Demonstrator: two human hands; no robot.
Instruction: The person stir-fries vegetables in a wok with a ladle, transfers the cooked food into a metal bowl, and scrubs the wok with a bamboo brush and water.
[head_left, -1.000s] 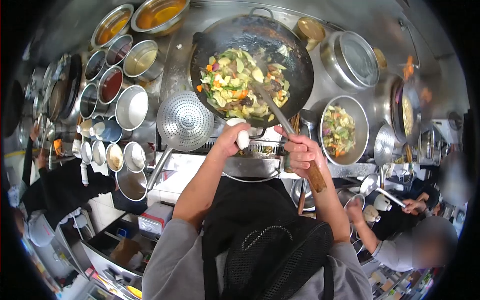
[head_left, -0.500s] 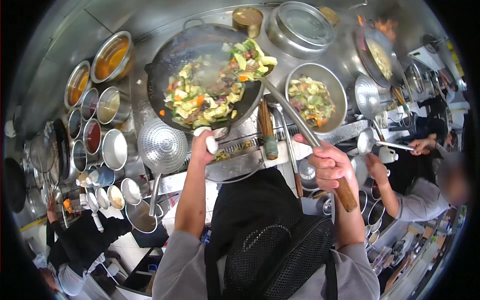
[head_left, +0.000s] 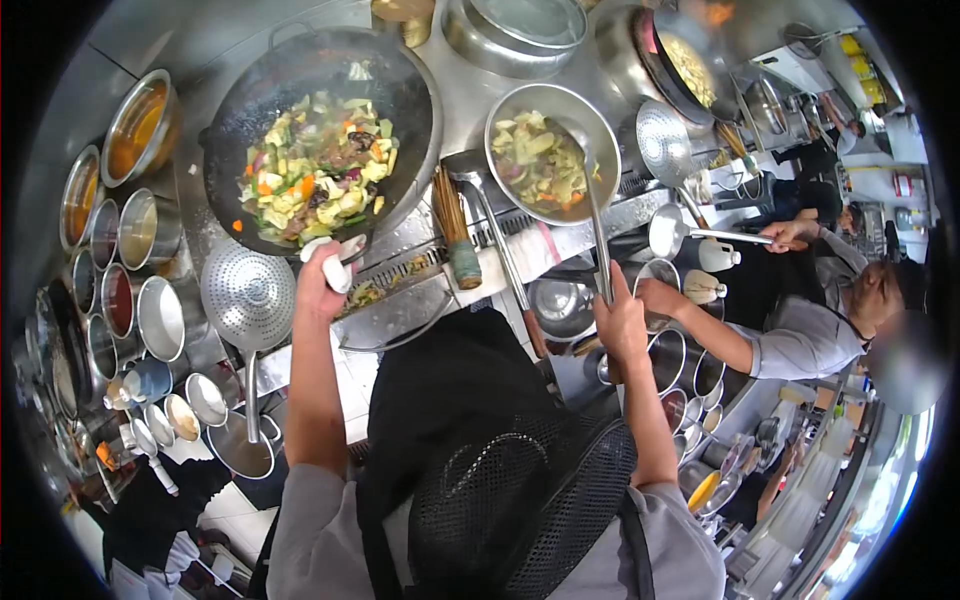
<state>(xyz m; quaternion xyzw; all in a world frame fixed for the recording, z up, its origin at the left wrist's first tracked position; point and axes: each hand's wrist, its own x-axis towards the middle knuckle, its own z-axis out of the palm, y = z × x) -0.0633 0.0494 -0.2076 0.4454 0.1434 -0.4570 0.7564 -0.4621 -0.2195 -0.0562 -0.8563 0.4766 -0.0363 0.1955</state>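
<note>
Clasping a white cloth (head_left: pixel 338 272) at the near side of a round black wok (head_left: pixel 300 70), the person's left hand (head_left: pixel 320 287) closed, the right hand (head_left: pixel 622 322) clamped around a long steel ladle (head_left: pixel 601 240), its end inside the round steel bowl (head_left: pixel 612 160), right of the wok

"What colour was the shirt (head_left: pixel 685 560)?"
"Grey, with short sleeves (head_left: pixel 315 505) ending near the elbows."
"And over it?"
"A black apron (head_left: pixel 445 380) with dark straps (head_left: pixel 637 545), plus black mesh (head_left: pixel 525 510) marked by a pale, beaded-looking curve (head_left: pixel 497 440)."

Bright light, curved edges, black corners, lower-right glare
</note>
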